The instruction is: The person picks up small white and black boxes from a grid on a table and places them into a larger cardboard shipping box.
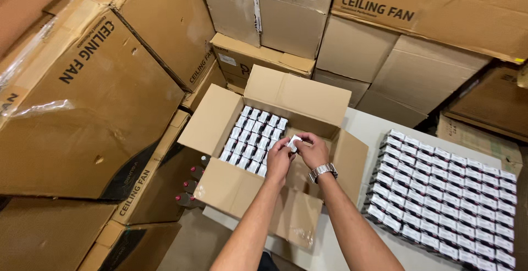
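- Head view: left hand [279,158] and right hand [313,149] meet over an open cardboard carton [231,185], fingers of both pinched on one small white box [295,141]
- small white box sits between the fingertips, held above the carton's right half, just beside the packed rows
- rows of small white-and-black boxes [253,139] fill the carton's left part; right part of the carton floor shows bare cardboard
- metal wristwatch [322,171] on the right wrist
- carton stands on a white tabletop [363,130], flaps folded outward on all sides
- big block of the same small boxes [445,199] laid in tight rows on the tabletop, to the right of the carton, well apart from the hands
- large brown shipping cartons [88,100] stacked to the left and behind, some taped with clear film
- dark bottles with pink caps [190,185] in the gap left of the carton; hard to tell more
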